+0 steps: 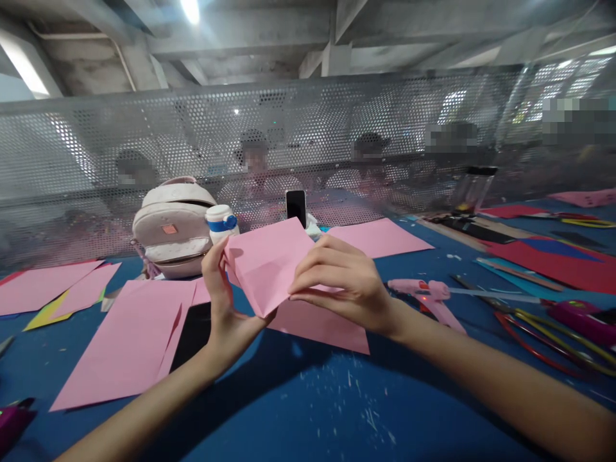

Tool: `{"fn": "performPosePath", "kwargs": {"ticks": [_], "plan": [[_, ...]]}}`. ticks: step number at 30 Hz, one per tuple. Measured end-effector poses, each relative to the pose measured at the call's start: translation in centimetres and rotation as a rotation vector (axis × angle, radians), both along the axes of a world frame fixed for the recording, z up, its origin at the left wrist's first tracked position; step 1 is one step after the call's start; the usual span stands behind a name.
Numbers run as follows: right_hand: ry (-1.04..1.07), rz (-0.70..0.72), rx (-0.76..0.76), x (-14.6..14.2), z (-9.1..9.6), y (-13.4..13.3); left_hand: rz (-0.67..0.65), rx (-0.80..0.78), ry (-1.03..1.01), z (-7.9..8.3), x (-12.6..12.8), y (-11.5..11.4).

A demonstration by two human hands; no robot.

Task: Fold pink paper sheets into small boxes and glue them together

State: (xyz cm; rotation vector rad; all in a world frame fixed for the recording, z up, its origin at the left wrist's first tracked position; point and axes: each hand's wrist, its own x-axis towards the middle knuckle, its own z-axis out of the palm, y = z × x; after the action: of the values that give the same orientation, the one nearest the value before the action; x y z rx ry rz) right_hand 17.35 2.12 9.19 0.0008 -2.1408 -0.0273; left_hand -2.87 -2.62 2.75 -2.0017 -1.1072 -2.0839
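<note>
Folded pink paper sheet [267, 263] held up over blue table [308, 398]. Left hand [224, 301] grip clamped on its left edge, right hand [337, 279] grip pinching the fold, likely to line up edges.

Between your left hand [224, 301] and right hand [341, 282], the folded paper [267, 263] sits above the table [308, 398]. The bag [171, 228] lies behind-left, the phone [296, 206] behind, the glue gun [426, 295] right.

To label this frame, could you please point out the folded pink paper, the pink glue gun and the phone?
folded pink paper [267, 263]: head view, middle of its flat face.
pink glue gun [423, 290]: head view, on its body.
phone [296, 206]: head view, centre of its dark face.
</note>
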Motion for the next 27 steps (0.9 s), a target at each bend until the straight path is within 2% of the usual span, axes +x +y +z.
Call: {"fn": "performPosePath", "kwargs": {"ticks": [12, 27], "plan": [[-0.055, -0.044, 0.01, 0.01, -0.29, -0.11, -0.079, -0.103, -0.015, -0.21, 0.3, 0.21], [-0.103, -0.08, 0.003, -0.01, -0.31, 0.08, -0.078, -0.116, -0.037, -0.05, 0.33, 0.19]]}}
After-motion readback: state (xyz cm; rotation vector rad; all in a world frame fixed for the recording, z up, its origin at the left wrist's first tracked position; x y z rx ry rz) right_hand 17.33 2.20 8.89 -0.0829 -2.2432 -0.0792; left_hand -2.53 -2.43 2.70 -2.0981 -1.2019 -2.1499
